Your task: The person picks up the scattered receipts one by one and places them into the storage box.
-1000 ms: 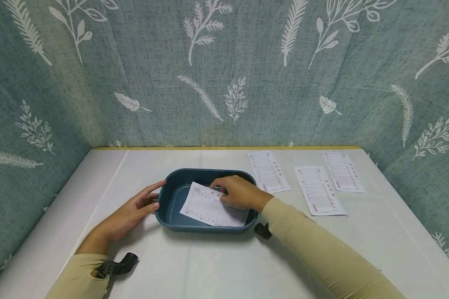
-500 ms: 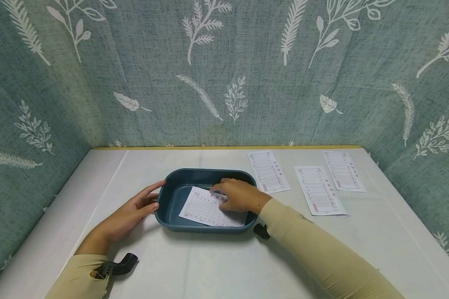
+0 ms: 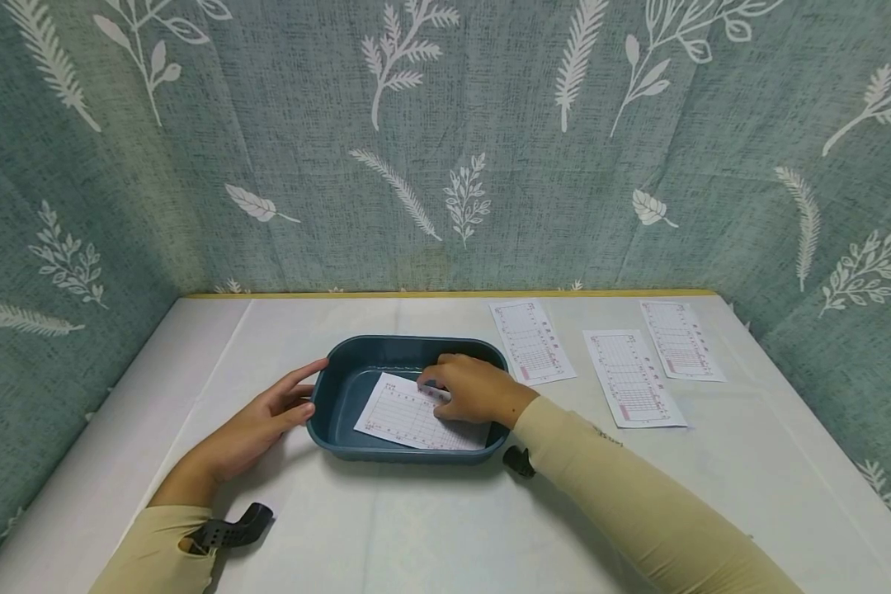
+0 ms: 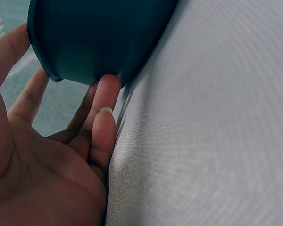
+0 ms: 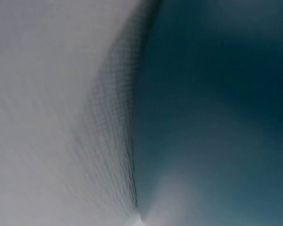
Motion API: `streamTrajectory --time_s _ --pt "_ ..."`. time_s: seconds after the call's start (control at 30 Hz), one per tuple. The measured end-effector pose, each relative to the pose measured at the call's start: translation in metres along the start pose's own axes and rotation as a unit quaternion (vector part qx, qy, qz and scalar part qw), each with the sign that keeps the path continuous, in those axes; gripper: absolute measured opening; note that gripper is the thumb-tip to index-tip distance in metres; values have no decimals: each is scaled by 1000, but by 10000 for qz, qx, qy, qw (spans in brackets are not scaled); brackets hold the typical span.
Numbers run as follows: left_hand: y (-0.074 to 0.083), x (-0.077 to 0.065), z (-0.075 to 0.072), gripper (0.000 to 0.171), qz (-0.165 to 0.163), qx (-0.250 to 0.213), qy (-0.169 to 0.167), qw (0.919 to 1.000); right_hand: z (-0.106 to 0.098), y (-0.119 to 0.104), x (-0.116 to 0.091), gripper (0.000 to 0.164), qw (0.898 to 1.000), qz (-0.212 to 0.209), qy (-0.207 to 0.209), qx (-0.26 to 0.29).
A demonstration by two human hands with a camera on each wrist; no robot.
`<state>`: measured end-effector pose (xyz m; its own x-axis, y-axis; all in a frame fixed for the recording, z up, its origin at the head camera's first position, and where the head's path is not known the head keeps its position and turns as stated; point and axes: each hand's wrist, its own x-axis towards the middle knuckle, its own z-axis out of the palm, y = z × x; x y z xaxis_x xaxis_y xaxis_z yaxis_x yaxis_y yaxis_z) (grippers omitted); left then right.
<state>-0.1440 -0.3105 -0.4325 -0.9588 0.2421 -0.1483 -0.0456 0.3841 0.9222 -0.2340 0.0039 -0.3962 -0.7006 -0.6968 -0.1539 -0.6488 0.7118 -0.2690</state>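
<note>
A dark blue-green plastic basin (image 3: 341, 452) stands on the white-covered table. Inside it a printed paper slip (image 3: 401, 412) lies slanted, its right part hidden under my right hand (image 3: 475, 388). The thumb and index finger of that hand are bent at the slip's upper edge and pinch it. My left hand (image 3: 267, 417) is at the basin's left end, its spread fingertips touching the outer wall and rim. From the left wrist, the fingers (image 4: 106, 92) appear against the basin's outside wall (image 4: 94, 42). The right wrist view holds only the blurred basin wall (image 5: 203, 117) and table cloth.
Right of the basin lie three more printed slips: one close to its corner (image 3: 533, 342), one in the middle (image 3: 634, 379) and one farther right (image 3: 681, 342). A leaf-patterned curtain (image 3: 431, 190) encloses the table at the back and sides.
The slip in the basin has settled lower and flatter, the right hand moving slightly with it. For the last half second both hands have stayed nearly still. The left hand keeps its place.
</note>
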Motion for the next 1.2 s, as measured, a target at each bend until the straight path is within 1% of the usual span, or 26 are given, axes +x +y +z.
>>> streamTrajectory --time_s 0.17,0.27,0.3,0.33,0.4,0.43,0.47,0.53,0.57,0.63,0.67,0.7,0.77,0.87,1.0,1.1,1.2 --pt "2 1 1 65 18 -45 -7 10000 -2 1 -2 41 10000 -36 12 -3" --pt "2 2 2 65 18 -76 -29 10000 -1 3 -4 38 9997 -133 185 29" --pt "2 2 2 65 14 -76 -41 10000 -1 3 -5 35 9993 -164 337 31" --pt "2 3 2 65 -15 -75 -41 10000 -1 4 -6 31 9981 -187 575 85" --pt "2 3 2 65 -59 -55 -34 10000 0 5 -8 22 9915 -209 1249 310" --pt "1 3 2 65 -74 -36 -42 10000 1 6 -10 18 9848 -203 1667 448" --pt "1 3 2 65 -97 -32 -40 9999 1 7 -12 15 9754 -211 2117 583" --pt "1 3 3 65 -136 -20 -34 9999 2 8 -16 12 9505 -270 2988 815" --pt "1 3 3 66 -139 -4 -39 9999 2 9 -19 12 9377 -317 3339 911" --pt "0 4 3 66 -144 -30 -39 9999 2 10 -25 12 9163 -435 3852 1005" --pt "0 4 3 66 -156 -53 -24 9999 2 11 -28 12 9086 -503 4012 1046" --pt "0 4 2 66 -142 -62 -26 9999 2 13 -31 12 9033 -555 4112 1091" --pt "0 3 1 66 -123 -69 -30 9999 1 16 -37 12 8979 -613 4190 1201" --pt "-1 2 0 66 -116 -59 -38 9999 -1 24 -43 13 8962 -543 4187 1360" --pt "-1 2 -1 66 -83 -74 -70 9999 -4 39 -49 12 8930 -321 4208 1564" --pt "-1 1 -1 66 -64 -120 -71 9999 -6 52 -51 11 8903 -145 4220 1706" --pt "-1 1 0 66 -73 -116 -52 9999 -6 63 -50 11 8906 66 4162 1829"
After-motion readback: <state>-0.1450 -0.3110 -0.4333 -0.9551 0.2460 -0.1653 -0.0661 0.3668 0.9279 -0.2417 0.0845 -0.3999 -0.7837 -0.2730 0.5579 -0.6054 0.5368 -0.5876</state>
